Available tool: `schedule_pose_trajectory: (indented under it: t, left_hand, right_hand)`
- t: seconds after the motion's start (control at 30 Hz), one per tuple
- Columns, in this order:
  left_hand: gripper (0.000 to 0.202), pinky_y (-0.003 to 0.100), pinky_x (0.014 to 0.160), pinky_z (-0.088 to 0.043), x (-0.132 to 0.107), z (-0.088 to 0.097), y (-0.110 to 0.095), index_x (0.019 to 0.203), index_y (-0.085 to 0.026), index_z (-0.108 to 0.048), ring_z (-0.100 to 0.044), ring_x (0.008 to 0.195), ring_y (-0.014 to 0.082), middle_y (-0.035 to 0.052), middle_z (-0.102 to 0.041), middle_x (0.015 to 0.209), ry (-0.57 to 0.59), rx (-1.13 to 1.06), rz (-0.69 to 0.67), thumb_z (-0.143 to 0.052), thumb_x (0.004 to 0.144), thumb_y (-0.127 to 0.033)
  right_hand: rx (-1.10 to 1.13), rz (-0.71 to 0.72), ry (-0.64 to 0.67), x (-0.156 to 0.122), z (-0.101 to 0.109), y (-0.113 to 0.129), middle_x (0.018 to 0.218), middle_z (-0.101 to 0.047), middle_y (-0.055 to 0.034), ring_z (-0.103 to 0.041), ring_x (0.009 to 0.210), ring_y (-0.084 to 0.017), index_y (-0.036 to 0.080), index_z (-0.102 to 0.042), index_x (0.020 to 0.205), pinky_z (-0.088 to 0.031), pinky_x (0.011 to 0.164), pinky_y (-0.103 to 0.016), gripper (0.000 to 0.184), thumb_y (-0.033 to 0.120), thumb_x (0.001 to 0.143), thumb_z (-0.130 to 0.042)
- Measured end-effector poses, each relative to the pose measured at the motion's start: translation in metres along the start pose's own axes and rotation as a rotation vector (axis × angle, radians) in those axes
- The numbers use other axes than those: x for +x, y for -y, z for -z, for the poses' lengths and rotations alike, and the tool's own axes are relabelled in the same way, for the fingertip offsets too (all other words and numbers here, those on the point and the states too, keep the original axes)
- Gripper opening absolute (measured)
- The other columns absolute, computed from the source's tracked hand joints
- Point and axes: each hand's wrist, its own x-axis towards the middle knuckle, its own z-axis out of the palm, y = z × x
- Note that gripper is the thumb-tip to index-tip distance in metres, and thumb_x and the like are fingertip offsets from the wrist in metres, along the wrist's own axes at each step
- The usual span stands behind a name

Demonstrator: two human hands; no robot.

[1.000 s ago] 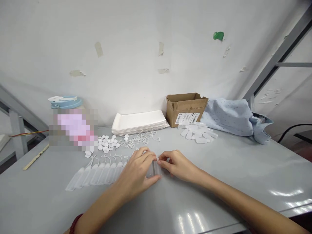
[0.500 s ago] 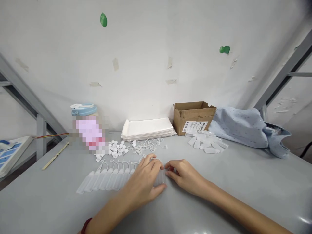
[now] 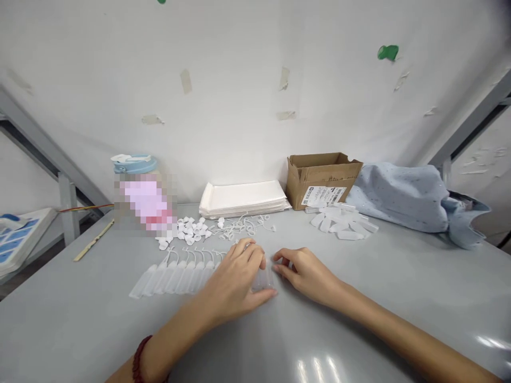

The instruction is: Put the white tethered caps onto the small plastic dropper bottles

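A row of small translucent plastic tubes lies side by side on the grey table, with thin white cords at the upper ends of those on the left. My left hand covers part of the row. Its bent fingers and its stretched thumb close around the tubes at the right end. Just to the right, my right hand has its fingers curled and its thumb and forefinger a little apart. Its fingertips are at the side of the last tube, and no object shows between them. The left hand hides several tubes.
Small white caps and loose white cords lie behind the row. White padded envelopes, a cardboard box and more loose translucent tubes sit farther back. Blue cloth lies at right, a blue-lidded container at left.
The whole view has tilted down a little. My right hand has drawn very slightly away from my left. Both hands stay at the right end of the tube row.
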Motion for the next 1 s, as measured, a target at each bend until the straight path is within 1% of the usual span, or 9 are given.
schedule_pose_trajectory:
  t: [0.07, 0.1, 0.17, 0.27, 0.37, 0.53, 0.8, 0.9, 1.0]
  left_hand:
    - [0.015, 0.043, 0.089, -0.045, 0.001, 0.008, 0.007, 0.084, -0.021, -0.047, -0.048, 0.11, 0.0267, 0.0077, -0.06, 0.104, -0.076, -0.02, 0.057, -0.059, 0.084, -0.031]
    - [0.01, 0.042, 0.087, -0.046, 0.001, 0.013, 0.013, 0.084, -0.021, -0.048, -0.049, 0.107, 0.0251, 0.007, -0.06, 0.101, -0.125, -0.016, 0.105, -0.051, 0.089, -0.029]
    - [0.014, 0.039, 0.08, -0.048, 0.001, 0.023, 0.025, 0.087, -0.02, -0.052, -0.051, 0.101, 0.0242, 0.0067, -0.062, 0.095, -0.201, 0.028, 0.206, -0.04, 0.092, -0.025]
    - [0.021, 0.041, 0.078, -0.047, 0.0, 0.03, 0.044, 0.085, -0.019, -0.058, -0.051, 0.096, 0.0261, 0.0075, -0.065, 0.088, -0.2, 0.086, 0.243, -0.039, 0.091, -0.025]
    - [0.025, 0.042, 0.079, -0.047, 0.0, 0.026, 0.053, 0.086, -0.017, -0.064, -0.053, 0.092, 0.0265, 0.0082, -0.067, 0.086, -0.173, 0.104, 0.237, -0.039, 0.09, -0.023]
    - [0.035, 0.041, 0.078, -0.048, 0.001, 0.011, 0.056, 0.098, -0.018, -0.069, -0.054, 0.09, 0.0256, 0.0086, -0.069, 0.085, -0.137, 0.13, 0.203, -0.036, 0.089, -0.013]
    - [0.039, 0.039, 0.078, -0.05, 0.005, 0.006, 0.06, 0.094, -0.019, -0.071, -0.056, 0.091, 0.0241, 0.007, -0.07, 0.085, -0.161, 0.166, 0.188, -0.037, 0.083, -0.004]
    - [0.038, 0.038, 0.075, -0.051, 0.006, 0.006, 0.06, 0.092, -0.019, -0.071, -0.057, 0.087, 0.0238, 0.0066, -0.07, 0.082, -0.164, 0.163, 0.174, -0.038, 0.083, -0.005]
    - [0.032, 0.04, 0.077, -0.05, 0.006, 0.006, 0.059, 0.09, -0.019, -0.072, -0.057, 0.087, 0.0241, 0.0068, -0.07, 0.082, -0.18, 0.147, 0.176, -0.041, 0.086, -0.012]
  right_hand:
    - [-0.002, -0.032, -0.013, 0.001, 0.002, -0.002, 0.073, -0.07, -0.0067, -0.059, 0.059, -0.017, 0.013, -0.066, 0.099, -0.043, 0.058, -0.026, 0.023, 0.023, 0.087, -0.049]
    - [-0.005, -0.043, -0.017, 0.002, 0.003, -0.004, 0.073, -0.07, -0.0067, -0.059, 0.059, -0.017, 0.013, -0.066, 0.099, -0.043, 0.058, -0.026, 0.023, 0.023, 0.088, -0.049]
    - [-0.01, -0.06, -0.034, 0.003, 0.007, -0.006, 0.072, -0.07, -0.0067, -0.059, 0.059, -0.017, 0.013, -0.066, 0.1, -0.043, 0.058, -0.027, 0.024, 0.023, 0.088, -0.047]
    - [-0.023, -0.072, -0.063, 0.005, 0.012, -0.009, 0.074, -0.07, -0.007, -0.059, 0.058, -0.017, 0.014, -0.065, 0.1, -0.042, 0.056, -0.027, 0.025, 0.024, 0.088, -0.046]
    - [-0.039, -0.084, -0.071, 0.005, 0.015, -0.011, 0.074, -0.07, -0.0066, -0.059, 0.056, -0.017, 0.015, -0.064, 0.1, -0.042, 0.055, -0.027, 0.025, 0.024, 0.089, -0.044]
    - [-0.075, -0.075, -0.086, 0.004, 0.017, -0.012, 0.075, -0.071, -0.0072, -0.061, 0.058, -0.018, 0.014, -0.064, 0.101, -0.041, 0.055, -0.027, 0.026, 0.023, 0.089, -0.044]
    - [-0.11, -0.082, -0.148, 0.007, 0.024, -0.016, 0.073, -0.07, -0.0069, -0.06, 0.056, -0.017, 0.014, -0.063, 0.102, -0.04, 0.054, -0.026, 0.026, 0.023, 0.089, -0.043]
    - [-0.116, -0.078, -0.159, 0.007, 0.026, -0.017, 0.071, -0.07, -0.0065, -0.059, 0.054, -0.017, 0.013, -0.063, 0.101, -0.04, 0.053, -0.026, 0.026, 0.024, 0.089, -0.043]
    - [-0.112, -0.08, -0.167, 0.008, 0.026, -0.018, 0.07, -0.069, -0.0053, -0.057, 0.051, -0.016, 0.014, -0.062, 0.103, -0.04, 0.052, -0.026, 0.026, 0.025, 0.089, -0.043]
